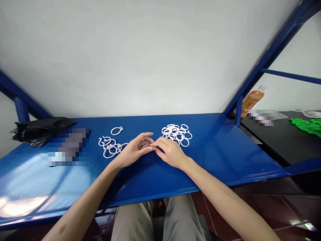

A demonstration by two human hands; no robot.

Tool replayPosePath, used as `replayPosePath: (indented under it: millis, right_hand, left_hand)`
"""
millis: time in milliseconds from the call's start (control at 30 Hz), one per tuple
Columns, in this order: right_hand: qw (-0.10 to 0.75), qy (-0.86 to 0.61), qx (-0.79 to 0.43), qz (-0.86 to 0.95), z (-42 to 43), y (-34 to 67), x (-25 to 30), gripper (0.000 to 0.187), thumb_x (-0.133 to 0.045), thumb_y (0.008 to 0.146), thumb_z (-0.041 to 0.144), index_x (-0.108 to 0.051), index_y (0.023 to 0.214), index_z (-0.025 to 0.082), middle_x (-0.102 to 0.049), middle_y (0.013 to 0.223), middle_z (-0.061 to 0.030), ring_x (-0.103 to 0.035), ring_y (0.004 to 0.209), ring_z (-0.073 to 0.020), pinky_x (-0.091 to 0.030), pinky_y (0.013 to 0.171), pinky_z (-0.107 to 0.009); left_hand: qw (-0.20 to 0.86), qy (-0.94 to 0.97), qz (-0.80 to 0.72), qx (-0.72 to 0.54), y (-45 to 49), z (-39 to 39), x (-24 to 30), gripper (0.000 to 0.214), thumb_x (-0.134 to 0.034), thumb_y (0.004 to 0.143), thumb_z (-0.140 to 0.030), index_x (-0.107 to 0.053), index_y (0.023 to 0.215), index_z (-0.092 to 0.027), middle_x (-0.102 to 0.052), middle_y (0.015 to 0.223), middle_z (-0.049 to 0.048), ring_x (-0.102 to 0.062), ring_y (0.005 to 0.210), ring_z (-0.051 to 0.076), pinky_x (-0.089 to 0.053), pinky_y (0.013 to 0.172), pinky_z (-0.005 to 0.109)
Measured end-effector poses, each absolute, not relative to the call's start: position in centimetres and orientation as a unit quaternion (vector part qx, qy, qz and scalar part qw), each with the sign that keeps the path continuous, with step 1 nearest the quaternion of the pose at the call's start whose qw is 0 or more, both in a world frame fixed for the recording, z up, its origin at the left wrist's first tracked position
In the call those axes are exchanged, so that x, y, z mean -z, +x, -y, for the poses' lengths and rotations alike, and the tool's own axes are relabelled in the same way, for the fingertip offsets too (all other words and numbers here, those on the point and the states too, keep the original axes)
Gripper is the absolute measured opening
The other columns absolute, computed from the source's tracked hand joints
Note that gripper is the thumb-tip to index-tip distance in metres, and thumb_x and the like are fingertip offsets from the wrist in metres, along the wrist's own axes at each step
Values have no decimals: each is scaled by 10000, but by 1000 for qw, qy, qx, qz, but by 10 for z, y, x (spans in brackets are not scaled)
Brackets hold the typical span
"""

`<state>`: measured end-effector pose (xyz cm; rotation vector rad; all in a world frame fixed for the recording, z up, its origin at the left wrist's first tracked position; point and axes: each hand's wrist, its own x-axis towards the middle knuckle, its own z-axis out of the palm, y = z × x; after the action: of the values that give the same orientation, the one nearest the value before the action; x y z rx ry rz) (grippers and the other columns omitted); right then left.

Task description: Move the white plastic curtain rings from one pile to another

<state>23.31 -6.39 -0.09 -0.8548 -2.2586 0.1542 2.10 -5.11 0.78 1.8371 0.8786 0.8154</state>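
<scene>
Near the middle of the blue table, a white plastic ring [145,146], shaped like a shower curtain ring, is held between my hands and mostly hidden by the fingers. My left hand [134,150] curls around it, thumb and fingers at its sides. My right hand [170,151] pinches its right end, fingertips meeting those of the left. Just behind my right hand lies a pile of similar white rings [173,130]. To the left of my left hand is a looser group of rings [110,156], some apparently with their ends apart. A single ring [116,134] lies behind that group.
The blue metal table [155,184] meets a pale wall [137,60]. At left lie a black plastic bag [42,129] and a blurred-out flat item [70,145]. Beyond the right-hand blue frame, a black table [273,140] holds an orange drink bottle [252,100] and green netting-like material [306,125].
</scene>
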Motion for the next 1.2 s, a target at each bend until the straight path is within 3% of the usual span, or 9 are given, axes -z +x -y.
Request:
replayPosePath:
  millis: [100,233,333,433,567,800,1067,1200]
  right_hand:
    - [388,-366,-73,843,54,243,-1,166,-514,1015,249,-669,1072,232,-710,1036,-59,-677,896,-181,-552,790,-307]
    - [438,-501,3,747,31,274,-3,181,-513,997,272,-679,1050,228,-702,1021,-83,-652,954,-229,-535,822,-357]
    - [430,-581,59,688,12,304,2,164,-524,966,257,-678,1012,221,-695,975,-90,-608,959,-267,-509,842,-403]
    - [416,-613,70,668,2,324,10,144,-541,939,241,-679,970,213,-693,935,-93,-584,929,-282,-494,833,-424]
    - [398,-624,67,669,-3,327,18,135,-558,919,252,-688,918,218,-688,926,-95,-569,921,-290,-487,815,-425]
    - [383,-615,58,687,-3,323,18,181,-536,925,266,-713,908,231,-696,920,-91,-567,913,-286,-484,830,-429]
    - [411,-625,60,661,1,319,11,185,-531,934,258,-711,908,224,-710,939,-85,-559,954,-288,-477,855,-426]
    - [422,-614,58,665,4,317,7,171,-533,940,243,-701,916,224,-715,966,-84,-559,974,-292,-473,894,-445]
  left_hand:
    - [333,767,-423,-349,16,41,1,528,-550,953,-499,-452,1396,-229,-633,1348,132,-628,1234,274,-534,1037,469]
    - [27,753,-571,-326,-3,22,18,537,-526,951,-478,-512,1378,-151,-536,1457,207,-459,1401,369,-366,1170,574]
    - [-66,718,-646,-252,-18,13,29,569,-452,972,-461,-521,1374,-65,-516,1451,271,-395,1424,427,-330,1164,606]
    - [-93,705,-672,-207,-23,12,32,540,-399,989,-455,-588,1301,-56,-578,1374,273,-454,1351,445,-343,1130,623]
    - [-112,722,-647,-219,-19,15,29,425,-440,972,-431,-650,1205,-144,-660,1240,203,-556,1202,402,-419,1050,577]
    - [-36,787,-559,-258,-7,18,18,262,-464,967,-334,-648,1104,-207,-708,1024,109,-582,1036,323,-480,924,495]
    - [-72,784,-577,-218,-7,20,23,360,-479,952,-315,-615,1259,-185,-615,1238,172,-549,1145,362,-477,953,515]
    - [-67,790,-583,-177,-7,22,22,306,-454,962,-290,-642,1183,-193,-662,1134,156,-581,1069,356,-485,879,496]
